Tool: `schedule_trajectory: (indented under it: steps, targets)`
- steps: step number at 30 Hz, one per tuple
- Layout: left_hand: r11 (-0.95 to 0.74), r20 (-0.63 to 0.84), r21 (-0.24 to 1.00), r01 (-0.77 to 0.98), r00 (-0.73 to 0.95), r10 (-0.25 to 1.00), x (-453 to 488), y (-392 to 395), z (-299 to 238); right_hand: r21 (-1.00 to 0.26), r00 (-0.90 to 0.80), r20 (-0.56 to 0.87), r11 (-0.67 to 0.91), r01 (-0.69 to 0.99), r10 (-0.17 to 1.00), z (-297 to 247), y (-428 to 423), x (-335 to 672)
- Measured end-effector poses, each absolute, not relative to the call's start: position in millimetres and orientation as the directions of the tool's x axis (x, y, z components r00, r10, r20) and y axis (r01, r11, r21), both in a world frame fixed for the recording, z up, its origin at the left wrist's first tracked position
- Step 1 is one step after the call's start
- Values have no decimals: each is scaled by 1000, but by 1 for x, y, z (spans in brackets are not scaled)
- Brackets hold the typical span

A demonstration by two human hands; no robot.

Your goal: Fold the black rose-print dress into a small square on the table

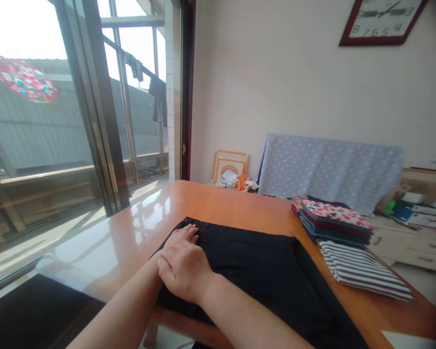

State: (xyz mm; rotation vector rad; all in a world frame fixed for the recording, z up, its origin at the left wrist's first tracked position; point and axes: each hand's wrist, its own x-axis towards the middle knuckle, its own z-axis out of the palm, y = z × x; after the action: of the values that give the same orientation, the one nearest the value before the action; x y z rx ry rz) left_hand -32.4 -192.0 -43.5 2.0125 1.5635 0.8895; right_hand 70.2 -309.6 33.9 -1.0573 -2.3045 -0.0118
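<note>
Left hand [179, 236] spread flat on black cloth garment [250, 276], right hand [184, 271] flat across left wrist. Garment lies on orange glossy wooden worktop [218, 203]; black-and-white striped folded cloth [361, 269] and stack of folded patterned clothes [332, 220] just right.

There are two hands [184, 264], one black garment [261, 276], one striped garment [361, 269] and one stack of clothes [332, 218]. There are also one table [203, 201], one clock [380, 22] and two hung garments [159, 99].
</note>
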Motion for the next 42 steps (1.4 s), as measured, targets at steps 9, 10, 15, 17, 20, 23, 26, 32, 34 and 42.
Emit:
schedule_trajectory:
  steps: [9, 10, 15, 17, 20, 23, 26, 32, 34, 42]
  targets:
    - [-424, 160, 193, 885, 397, 904, -23, -177, -33, -390, -247, 396, 406, 826, 884, 24, -287, 158]
    - [-405, 179, 191, 894, 374, 910, -19, -180, -33, -379, -182, 358, 321, 868, 916, 20, -281, 177]
    - [-328, 111, 193, 925, 311, 944, -9, -195, -43, -267, 108, 89, -81, 960, 990, -8, -264, 286]
    - [-321, 102, 180, 930, 307, 946, -10, -197, -48, -242, 189, 21, -179, 954, 982, -21, -268, 327]
    - [-333, 119, 159, 929, 317, 941, -13, -198, -51, -207, 277, -19, -274, 939, 961, -36, -278, 372]
    - [-346, 116, 153, 926, 331, 936, -13, -198, -50, -191, 334, -27, -333, 923, 942, -41, -286, 396]
    - [-340, 101, 146, 929, 328, 939, -12, -200, -45, -189, 360, -19, -357, 915, 933, -39, -288, 402]
    - [-307, 123, 113, 945, 293, 948, 3, -222, -31, -218, 274, 17, -263, 940, 962, -27, -304, 370]
    - [-350, 138, 111, 930, 334, 932, 12, -238, -29, -235, 182, 8, -175, 956, 983, -23, -317, 349]
    - [-442, 135, 140, 886, 425, 895, 14, -308, -43, -233, -29, -54, 16, 972, 998, -33, -385, 310]
